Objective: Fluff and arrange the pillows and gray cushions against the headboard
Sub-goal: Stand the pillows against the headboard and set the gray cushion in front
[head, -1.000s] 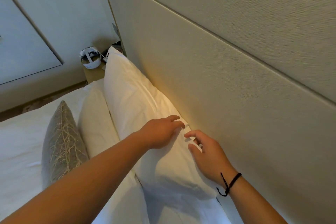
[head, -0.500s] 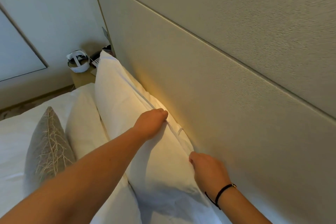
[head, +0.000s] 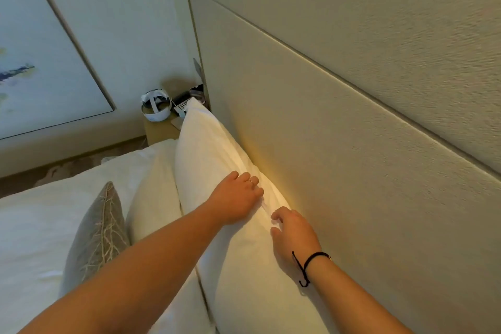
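fingers of the right hand have uncurled, hovering over the pillow.

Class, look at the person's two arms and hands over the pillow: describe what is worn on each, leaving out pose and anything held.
Both forearms are bare, with no sleeves in view. The right hand has a thin black cord bracelet at the wrist, its loose end hanging down, with a small gold-coloured piece on it. The left hand shows what looks like a thin ring on one finger.

White pillow, gray cushion with pale branch pattern, beige headboard, black wristband
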Tool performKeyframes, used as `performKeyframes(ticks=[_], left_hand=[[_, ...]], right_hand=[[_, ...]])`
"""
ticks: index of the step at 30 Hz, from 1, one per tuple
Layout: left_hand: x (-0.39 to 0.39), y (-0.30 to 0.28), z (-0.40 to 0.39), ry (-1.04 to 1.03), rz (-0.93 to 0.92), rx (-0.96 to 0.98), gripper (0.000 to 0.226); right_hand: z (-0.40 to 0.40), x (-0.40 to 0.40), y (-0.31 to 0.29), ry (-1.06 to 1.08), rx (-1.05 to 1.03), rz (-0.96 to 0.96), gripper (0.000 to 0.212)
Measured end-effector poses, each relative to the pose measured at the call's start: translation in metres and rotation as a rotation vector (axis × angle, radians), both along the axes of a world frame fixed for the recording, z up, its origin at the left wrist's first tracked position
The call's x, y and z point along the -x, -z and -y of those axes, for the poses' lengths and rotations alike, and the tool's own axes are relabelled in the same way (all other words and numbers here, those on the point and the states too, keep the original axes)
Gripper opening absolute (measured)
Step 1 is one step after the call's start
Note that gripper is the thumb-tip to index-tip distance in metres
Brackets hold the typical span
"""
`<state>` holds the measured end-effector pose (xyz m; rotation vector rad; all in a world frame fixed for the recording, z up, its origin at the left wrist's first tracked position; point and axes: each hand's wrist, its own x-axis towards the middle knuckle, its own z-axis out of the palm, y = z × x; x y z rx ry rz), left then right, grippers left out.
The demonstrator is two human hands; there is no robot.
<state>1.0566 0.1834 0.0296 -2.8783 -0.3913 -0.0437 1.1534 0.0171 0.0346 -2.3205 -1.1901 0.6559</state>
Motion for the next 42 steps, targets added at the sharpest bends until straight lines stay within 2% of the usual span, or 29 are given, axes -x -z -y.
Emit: performKeyframes(ticks=[3, 9, 15, 19, 24, 27, 31, 34, 37, 40, 42], left_hand=[[-0.004, 0.001, -0.040, -0.110, 0.006, -0.001, 0.036], [-0.018, 0.003, -0.111, -0.212, -0.031, -0.059, 0.035], [-0.028, -0.001, -0.180, -0.366, 0.039, -0.038, 0.030], [-0.027, 0.002, -0.235, -0.620, 0.116, 0.165, 0.027], [-0.034, 0.002, -0.299, -0.856, 0.156, 0.434, 0.061], [-0.046, -0.008, -0.325, -0.832, 0.231, 0.508, 0.078], [-0.052, -0.027, -0.350, -0.719, 0.171, 0.360, 0.088], [-0.060, -0.028, -0.343, -0.586, 0.130, 0.374, 0.092], [-0.069, -0.014, -0.326, -0.523, 0.072, 0.454, 0.068], [-0.065, 0.001, -0.316, -0.473, -0.064, 0.285, 0.038], [-0.055, 0.005, -0.316, -0.475, -0.130, 0.142, 0.037]], right_hand=[[-0.041, -0.006, 0.003, 0.003, -0.003, 0.034, 0.022], [-0.107, -0.012, 0.017, -0.033, -0.076, -0.146, 0.018], [-0.158, -0.017, 0.023, -0.009, -0.184, -0.246, 0.020], [-0.169, -0.020, 0.025, 0.004, -0.176, -0.261, 0.033], [-0.169, -0.023, 0.029, 0.051, -0.175, -0.319, 0.035], [-0.170, -0.024, 0.028, 0.066, -0.173, -0.359, 0.035], [-0.170, -0.026, 0.030, 0.061, -0.174, -0.339, 0.030], [-0.170, -0.027, 0.029, 0.061, -0.163, -0.349, 0.029], [-0.170, -0.026, 0.029, 0.076, -0.159, -0.339, 0.028], [-0.168, -0.028, 0.029, 0.098, -0.153, -0.316, 0.029], [-0.166, -0.027, 0.031, 0.108, -0.143, -0.327, 0.032]])
